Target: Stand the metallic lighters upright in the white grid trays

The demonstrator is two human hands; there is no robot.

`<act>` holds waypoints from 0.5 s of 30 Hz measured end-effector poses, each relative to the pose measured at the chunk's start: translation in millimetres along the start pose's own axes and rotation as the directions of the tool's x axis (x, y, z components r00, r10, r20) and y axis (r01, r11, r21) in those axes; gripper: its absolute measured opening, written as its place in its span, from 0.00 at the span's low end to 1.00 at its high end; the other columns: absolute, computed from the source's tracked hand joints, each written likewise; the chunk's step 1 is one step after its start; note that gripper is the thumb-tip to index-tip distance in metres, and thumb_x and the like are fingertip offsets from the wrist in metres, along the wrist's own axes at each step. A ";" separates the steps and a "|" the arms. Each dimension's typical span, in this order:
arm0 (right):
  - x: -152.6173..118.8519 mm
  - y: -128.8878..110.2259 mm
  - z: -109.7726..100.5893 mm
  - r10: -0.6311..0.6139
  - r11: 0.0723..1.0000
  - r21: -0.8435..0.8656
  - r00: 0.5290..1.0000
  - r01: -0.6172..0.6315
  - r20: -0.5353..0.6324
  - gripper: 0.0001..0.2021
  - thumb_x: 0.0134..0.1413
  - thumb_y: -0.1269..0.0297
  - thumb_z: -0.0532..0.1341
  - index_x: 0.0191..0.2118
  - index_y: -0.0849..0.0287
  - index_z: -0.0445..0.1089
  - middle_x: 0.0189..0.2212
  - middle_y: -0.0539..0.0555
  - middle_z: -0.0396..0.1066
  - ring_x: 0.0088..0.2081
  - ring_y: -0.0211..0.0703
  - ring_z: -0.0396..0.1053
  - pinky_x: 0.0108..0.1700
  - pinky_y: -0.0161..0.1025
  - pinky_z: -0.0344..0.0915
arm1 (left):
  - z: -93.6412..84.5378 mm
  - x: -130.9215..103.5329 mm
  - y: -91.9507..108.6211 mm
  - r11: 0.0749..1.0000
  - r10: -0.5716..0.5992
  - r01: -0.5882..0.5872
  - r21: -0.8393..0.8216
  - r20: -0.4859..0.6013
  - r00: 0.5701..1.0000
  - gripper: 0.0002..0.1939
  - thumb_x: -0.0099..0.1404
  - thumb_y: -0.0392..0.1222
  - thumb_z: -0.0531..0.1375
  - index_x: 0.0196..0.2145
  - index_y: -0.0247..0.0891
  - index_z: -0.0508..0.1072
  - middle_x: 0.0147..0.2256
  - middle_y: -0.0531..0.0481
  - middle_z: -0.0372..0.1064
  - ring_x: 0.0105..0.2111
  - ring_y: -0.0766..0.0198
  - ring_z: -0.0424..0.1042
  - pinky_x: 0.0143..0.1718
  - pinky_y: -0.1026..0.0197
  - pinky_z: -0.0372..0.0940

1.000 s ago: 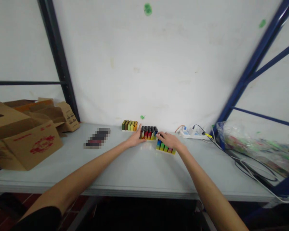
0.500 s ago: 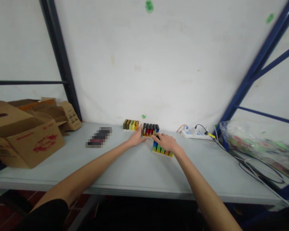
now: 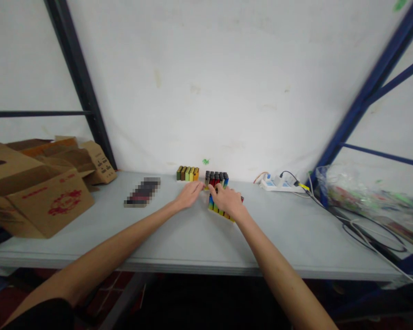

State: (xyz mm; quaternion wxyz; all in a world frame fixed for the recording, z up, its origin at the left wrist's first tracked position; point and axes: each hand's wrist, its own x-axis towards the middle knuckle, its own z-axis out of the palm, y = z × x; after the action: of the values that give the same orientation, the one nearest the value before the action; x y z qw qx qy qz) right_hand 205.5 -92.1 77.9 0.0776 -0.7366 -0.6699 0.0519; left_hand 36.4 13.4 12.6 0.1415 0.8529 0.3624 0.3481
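My right hand (image 3: 228, 201) lies over the nearer block of colourful lighters (image 3: 220, 212), its fingers bent around the top. Blue, green and orange sides show below the hand, and the block stands at a slant on the table. Directly behind is a second block of lighters with dark tops (image 3: 217, 176), in red, black and blue. My left hand (image 3: 189, 195) is at the front left corner of that second block, fingertips drawn together. Whatever is between them is too small to tell. A third block of green, brown, yellow and orange lighters (image 3: 187, 173) stands farther left by the wall.
Open cardboard boxes (image 3: 51, 201) stand at the left of the grey table (image 3: 151, 243). A pixelated dark item (image 3: 142, 192) lies nearer the middle. On the right are a white power strip (image 3: 278, 184), cables (image 3: 359, 238) and clear plastic bags (image 3: 351, 192). Blue shelf posts (image 3: 359, 107) rise there.
My right hand has shifted left with the nearer block of lighters. My left hand has moved slightly left, away from the dark-topped block's side, and its fingers have come together.
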 end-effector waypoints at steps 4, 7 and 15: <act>5.6 -1.4 -4.9 -0.100 0.994 0.047 0.994 0.102 -0.050 0.36 0.72 0.35 0.38 0.71 0.51 0.58 0.64 0.69 0.65 0.63 0.66 0.66 0.60 0.66 0.62 | 5.0 -3.1 -5.1 1.000 0.020 -0.019 0.006 -0.012 1.000 0.27 0.78 0.52 0.43 0.34 0.40 0.75 0.34 0.47 0.77 0.37 0.55 0.74 0.45 0.55 0.69; 3.2 8.8 -9.7 -0.248 0.968 0.023 0.966 0.251 -0.075 0.34 0.71 0.33 0.43 0.73 0.44 0.56 0.67 0.64 0.61 0.66 0.63 0.62 0.64 0.62 0.60 | -0.1 -8.5 -10.3 0.999 0.035 -0.035 -0.001 -0.010 0.999 0.26 0.78 0.52 0.44 0.32 0.39 0.75 0.33 0.47 0.76 0.35 0.56 0.73 0.42 0.55 0.68; -11.4 18.1 5.9 -0.175 0.978 -0.127 0.981 0.164 -0.083 0.35 0.70 0.33 0.46 0.71 0.50 0.59 0.57 0.67 0.73 0.56 0.64 0.73 0.56 0.56 0.67 | 4.4 -10.7 -9.5 0.999 0.043 -0.043 0.009 0.044 0.998 0.15 0.72 0.45 0.53 0.34 0.38 0.77 0.35 0.45 0.77 0.37 0.54 0.74 0.44 0.55 0.67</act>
State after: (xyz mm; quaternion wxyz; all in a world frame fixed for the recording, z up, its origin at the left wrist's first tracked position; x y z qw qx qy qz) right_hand 221.1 -104.8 68.4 0.0688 -0.6818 -0.7277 -0.0295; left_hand 29.2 12.4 -0.5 0.1379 0.8686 0.3424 0.3305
